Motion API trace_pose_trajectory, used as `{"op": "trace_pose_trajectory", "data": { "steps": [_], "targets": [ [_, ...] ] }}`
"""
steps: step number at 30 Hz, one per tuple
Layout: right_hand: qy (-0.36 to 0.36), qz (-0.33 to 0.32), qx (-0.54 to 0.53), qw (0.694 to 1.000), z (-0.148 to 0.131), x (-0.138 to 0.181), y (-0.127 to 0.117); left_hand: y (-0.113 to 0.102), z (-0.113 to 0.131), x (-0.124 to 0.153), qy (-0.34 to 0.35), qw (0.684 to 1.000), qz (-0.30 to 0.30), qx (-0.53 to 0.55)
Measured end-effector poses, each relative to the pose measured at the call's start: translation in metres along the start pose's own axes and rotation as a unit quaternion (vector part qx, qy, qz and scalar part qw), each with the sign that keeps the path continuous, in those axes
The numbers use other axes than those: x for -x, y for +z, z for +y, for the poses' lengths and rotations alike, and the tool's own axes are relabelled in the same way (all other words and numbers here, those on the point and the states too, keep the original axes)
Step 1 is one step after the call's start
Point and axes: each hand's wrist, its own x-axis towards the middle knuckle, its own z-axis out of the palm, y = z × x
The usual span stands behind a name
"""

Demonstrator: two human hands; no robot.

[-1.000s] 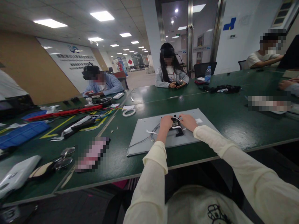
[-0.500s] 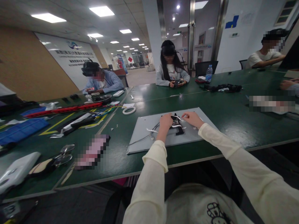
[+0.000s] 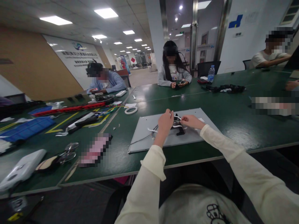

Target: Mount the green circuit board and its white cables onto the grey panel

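Note:
A black part (image 3: pixel 180 130) with white strips across it lies on a light grey board (image 3: pixel 146 126) in front of me. My left hand (image 3: pixel 165 123) is at its left side, fingers bent and closed together; what they hold, if anything, is hidden. From the right, my right hand (image 3: pixel 192 121) reaches in, thumb and finger pinched at the end of a white strip (image 3: pixel 177 117) on top of the part. A thin grey cable (image 3: pixel 142 138) runs from beside my left hand to the board's left corner. My hands cover much of the part's upper half.
Left of the board are a pink blurred phone-like object (image 3: pixel 96 150), glasses (image 3: pixel 67 154), a white case (image 3: pixel 22 168) and a blue tray (image 3: pixel 29 128). A roll of white tape (image 3: pixel 131 110) lies behind the board. Co-workers sit across the green table (image 3: pixel 154 96); a water bottle (image 3: pixel 211 74) stands there.
My right hand has moved left, closer to the black part and my left hand. My left hand has tilted more upright, fingertips raised slightly. The view has shifted a little.

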Motion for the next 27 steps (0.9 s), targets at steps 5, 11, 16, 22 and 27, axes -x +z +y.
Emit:
{"op": "trace_pose_trajectory", "data": {
  "steps": [5,11,16,22,27],
  "targets": [
    [-0.019,-0.015,0.025,0.999,-0.001,0.000,-0.001,-0.007,0.003,0.026,0.028,0.997,-0.058,-0.029],
    [-0.046,-0.008,-0.003,0.999,-0.005,0.002,-0.004,-0.011,-0.002,0.029,0.035,0.985,-0.114,0.126],
    [-0.059,-0.026,-0.036,0.997,-0.003,-0.001,-0.003,-0.009,-0.001,0.032,0.112,0.931,-0.176,0.301],
    [-0.048,-0.073,-0.115,0.989,-0.006,0.003,-0.014,-0.009,0.003,0.029,0.100,0.902,-0.128,0.399],
    [-0.026,-0.097,-0.170,0.980,-0.007,0.011,-0.022,-0.011,-0.003,0.027,0.084,0.910,-0.105,0.392]
  ]
}}
